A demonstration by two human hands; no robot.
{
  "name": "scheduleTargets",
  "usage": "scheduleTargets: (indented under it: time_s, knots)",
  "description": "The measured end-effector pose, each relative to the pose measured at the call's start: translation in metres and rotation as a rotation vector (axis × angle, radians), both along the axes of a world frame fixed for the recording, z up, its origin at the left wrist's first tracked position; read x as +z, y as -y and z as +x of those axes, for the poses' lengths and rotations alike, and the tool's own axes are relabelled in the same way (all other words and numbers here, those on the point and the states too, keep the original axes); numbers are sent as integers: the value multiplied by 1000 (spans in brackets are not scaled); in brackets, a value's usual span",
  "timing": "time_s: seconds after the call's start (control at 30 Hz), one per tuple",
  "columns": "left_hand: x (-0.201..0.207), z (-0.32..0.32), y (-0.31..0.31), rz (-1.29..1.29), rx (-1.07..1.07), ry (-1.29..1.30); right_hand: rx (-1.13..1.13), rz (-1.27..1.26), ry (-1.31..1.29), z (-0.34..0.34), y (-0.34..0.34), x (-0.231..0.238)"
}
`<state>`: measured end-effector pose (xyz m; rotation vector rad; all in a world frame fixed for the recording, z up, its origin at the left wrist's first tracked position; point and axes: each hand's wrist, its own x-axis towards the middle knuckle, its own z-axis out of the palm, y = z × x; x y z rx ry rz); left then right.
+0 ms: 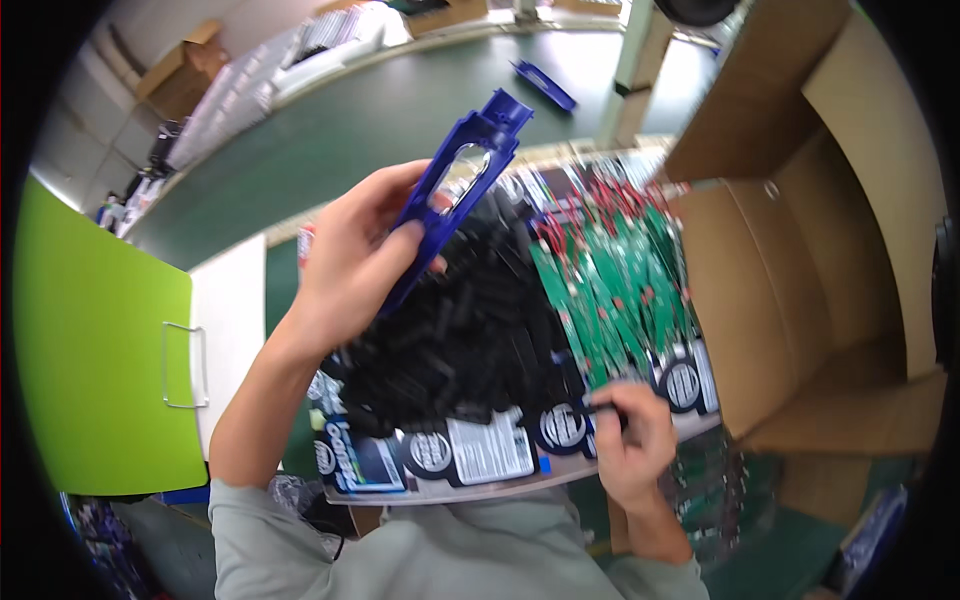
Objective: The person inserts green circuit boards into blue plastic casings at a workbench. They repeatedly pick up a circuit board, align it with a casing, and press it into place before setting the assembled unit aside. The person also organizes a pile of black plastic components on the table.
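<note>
"What's the left grip [355, 240] holding?"

"It's clasping a long blue plastic shell with an oval window [442, 229] by its lower half, above loose black pieces [440, 345], probably keeping the window visible."

"And the right grip [637, 440]?"

"Pinching a small dark piece [603, 407], near thin green circuit strips [625, 285]."

The near counter [430, 487] has a printed top stretching beneath the left hand [365, 245] and the right hand [635, 440]. Below and rightward of the left hand, a loose heap of black parts [440, 350] lies on it; just beyond the right hand, narrow green circuit boards [620, 285] with red wires spread out. Past the left hand, a green counter [350, 130] carries a blue piece [545, 86].
</note>
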<state>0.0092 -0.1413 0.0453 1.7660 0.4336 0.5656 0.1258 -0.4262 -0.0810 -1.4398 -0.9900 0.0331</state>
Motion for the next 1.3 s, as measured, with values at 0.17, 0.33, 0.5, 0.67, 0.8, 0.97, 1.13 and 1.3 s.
scheduleTargets:
  time_s: [0.17,0.33,0.5,0.67,0.8,0.97,1.13,1.3]
  knots:
    - [-31,-45,90,53,-220,88,-40,39,-147,-3,7,14]
    - [-71,-60,122,60,-152,44,-19,62,-108,-16,10,38]
    - [-73,-63,129,-8,-127,43,2,25,-18,-36,-1,52]
    - [-79,-67,135,-47,-142,76,-232,-120,325,-48,-22,58]
    - [-78,-65,142,-124,-72,75,-326,-185,452,-53,-29,54]
    - [-73,-64,142,124,0,25,-353,-193,478,-55,-26,51]
    - [-78,-63,146,389,83,179,-378,-136,268,-59,-21,60]
    - [-83,-69,152,422,101,183,-49,-240,-172,-46,-13,52]
